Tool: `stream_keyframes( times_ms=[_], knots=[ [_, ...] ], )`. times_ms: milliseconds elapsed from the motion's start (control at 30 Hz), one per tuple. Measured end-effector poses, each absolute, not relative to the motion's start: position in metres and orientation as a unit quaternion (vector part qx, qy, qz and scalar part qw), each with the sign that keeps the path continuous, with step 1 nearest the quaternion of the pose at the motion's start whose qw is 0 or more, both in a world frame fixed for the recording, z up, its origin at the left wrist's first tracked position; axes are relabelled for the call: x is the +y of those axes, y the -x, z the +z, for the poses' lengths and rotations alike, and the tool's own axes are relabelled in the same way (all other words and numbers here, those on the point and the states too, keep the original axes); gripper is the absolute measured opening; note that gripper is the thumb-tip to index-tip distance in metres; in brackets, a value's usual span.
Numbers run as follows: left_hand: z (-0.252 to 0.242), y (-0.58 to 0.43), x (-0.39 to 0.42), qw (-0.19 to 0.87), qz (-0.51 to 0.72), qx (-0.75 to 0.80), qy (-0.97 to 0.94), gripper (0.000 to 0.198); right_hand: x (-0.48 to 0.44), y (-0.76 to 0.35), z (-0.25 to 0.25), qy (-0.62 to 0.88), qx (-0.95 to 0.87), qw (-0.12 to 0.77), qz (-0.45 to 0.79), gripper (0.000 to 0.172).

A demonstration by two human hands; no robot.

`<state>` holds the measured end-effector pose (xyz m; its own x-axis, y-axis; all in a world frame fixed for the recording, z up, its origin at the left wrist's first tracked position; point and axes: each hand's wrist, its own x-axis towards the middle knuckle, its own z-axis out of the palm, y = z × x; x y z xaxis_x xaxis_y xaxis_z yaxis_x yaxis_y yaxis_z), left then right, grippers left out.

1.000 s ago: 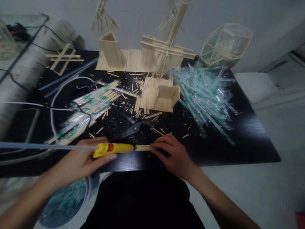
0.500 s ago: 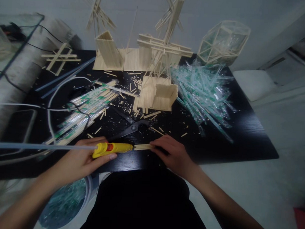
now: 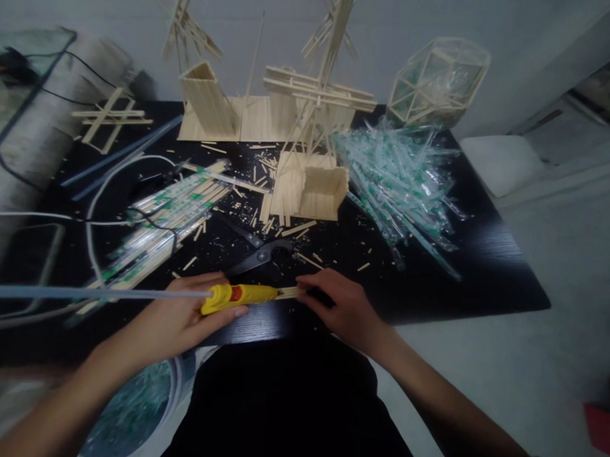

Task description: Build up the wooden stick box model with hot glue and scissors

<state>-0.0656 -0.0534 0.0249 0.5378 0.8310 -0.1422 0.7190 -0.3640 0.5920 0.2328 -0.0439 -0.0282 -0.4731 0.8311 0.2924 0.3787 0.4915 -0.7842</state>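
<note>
A round bucket (image 3: 172,397) below the near edge of the black table (image 3: 484,261) holds a heap of clear green-printed wrappers. The left hand (image 3: 179,321) is closed around a yellow glue gun (image 3: 240,295), which lies near the table's front edge with its long axis running left to right; its nozzle points right and a pale glue stick (image 3: 92,292) trails out to the left. The nozzle meets the left end of a small bundle of wooden sticks (image 3: 290,293), which lies along the same line. The right hand (image 3: 345,310) pinches the bundle's right end, fingers pressed down on it. Black pliers (image 3: 261,255) lie just behind, and loose empty wrappers (image 3: 401,178) are piled further right
</note>
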Motion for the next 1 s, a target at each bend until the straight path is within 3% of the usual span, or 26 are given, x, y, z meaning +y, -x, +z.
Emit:
stream_keyframes(
  times_ms=[833, 1000],
  knots=[
    [0.028, 0.030, -0.042, 0.308, 0.112, 0.457, -0.827, 0.034, -0.043, -0.229, -0.022, 0.425, -0.764, 0.318, 0.368, 0.052],
    [0.032, 0.030, -0.041, 0.307, 0.091, 0.470, -0.823, 0.037, -0.043, -0.230, -0.024, 0.429, -0.762, 0.315, 0.369, 0.041]
  ],
)
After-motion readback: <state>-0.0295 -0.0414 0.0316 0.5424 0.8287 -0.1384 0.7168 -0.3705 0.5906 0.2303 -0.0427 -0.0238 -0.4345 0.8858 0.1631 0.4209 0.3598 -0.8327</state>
